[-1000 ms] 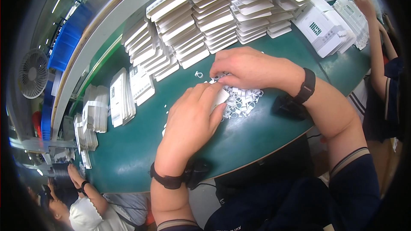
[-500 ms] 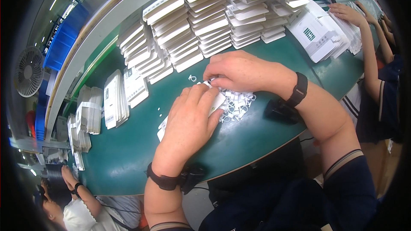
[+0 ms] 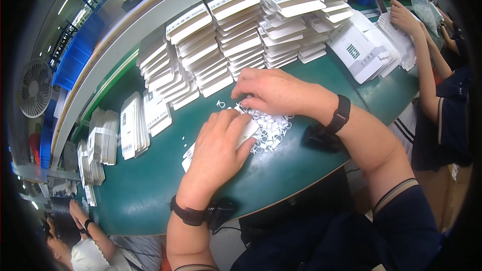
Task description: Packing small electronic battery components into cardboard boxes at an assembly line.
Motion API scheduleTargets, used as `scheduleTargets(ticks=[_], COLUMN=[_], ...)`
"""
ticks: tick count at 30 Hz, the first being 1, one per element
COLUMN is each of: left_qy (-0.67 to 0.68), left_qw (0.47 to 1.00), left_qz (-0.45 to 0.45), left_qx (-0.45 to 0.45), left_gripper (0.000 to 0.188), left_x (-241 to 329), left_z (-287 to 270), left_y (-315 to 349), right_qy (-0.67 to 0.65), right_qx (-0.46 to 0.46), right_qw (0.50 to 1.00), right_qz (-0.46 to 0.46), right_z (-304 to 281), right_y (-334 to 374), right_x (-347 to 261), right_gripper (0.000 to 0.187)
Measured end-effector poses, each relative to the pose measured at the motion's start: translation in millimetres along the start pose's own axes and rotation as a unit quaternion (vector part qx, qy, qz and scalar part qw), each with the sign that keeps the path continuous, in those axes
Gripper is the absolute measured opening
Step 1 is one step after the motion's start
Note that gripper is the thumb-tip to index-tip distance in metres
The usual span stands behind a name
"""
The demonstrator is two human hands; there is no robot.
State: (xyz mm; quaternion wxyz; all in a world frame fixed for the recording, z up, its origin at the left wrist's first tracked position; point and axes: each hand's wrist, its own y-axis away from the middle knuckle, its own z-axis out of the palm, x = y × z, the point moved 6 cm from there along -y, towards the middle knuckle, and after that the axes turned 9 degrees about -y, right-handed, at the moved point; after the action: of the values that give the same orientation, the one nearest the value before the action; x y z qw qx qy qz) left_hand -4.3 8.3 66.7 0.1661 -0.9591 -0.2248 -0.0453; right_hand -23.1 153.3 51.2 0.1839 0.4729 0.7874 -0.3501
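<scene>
My left hand lies over a flat white carton, gripping it along its sides on the green table. One end of the carton shows by the thumb, and a corner sticks out near the wrist. Just beyond its end is my right hand, fingers curled toward the thumb. Whatever those fingertips hold, if anything, is hidden. Under and beside that hand spreads a heap of small white plastic loop-shaped pieces. A single loose loop piece rests left of the right fingertips.
Tall stacks of white cartons line the back of the green table. More flat cartons stand in bundles at the left. Another person's hand touches cartons at the right; a further person sits lower left.
My right hand has drawn slightly away from the left fingertips, opening a gap between them. The left hand stays on the carton. The whole view has shifted a little.
</scene>
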Motion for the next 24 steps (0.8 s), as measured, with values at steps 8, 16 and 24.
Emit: scheduleTargets(ticks=[8,16,24], left_qy=[0.033,0.05,0.067], left_qw=[0.999,0.998,0.996], left_qz=[-0.004,-0.003,-0.026], left_qx=[0.033,0.043,0.056], left_gripper=[0.035,0.031,0.027], left_x=[-5,-8,-13], left_z=[-2,3,-2], left_y=[0,1,4], right_qy=[0.005,-0.018,-0.001], right_qx=[0.048,0.047,-0.038], right_qw=[0.999,0.999,0.999], right_qz=[0.001,-0.009,0.006], right_z=[-14,-10,2], right_y=[-6,-1,-1], right_x=[4,7,6], right_gripper=[0.016,0.018,0.019])
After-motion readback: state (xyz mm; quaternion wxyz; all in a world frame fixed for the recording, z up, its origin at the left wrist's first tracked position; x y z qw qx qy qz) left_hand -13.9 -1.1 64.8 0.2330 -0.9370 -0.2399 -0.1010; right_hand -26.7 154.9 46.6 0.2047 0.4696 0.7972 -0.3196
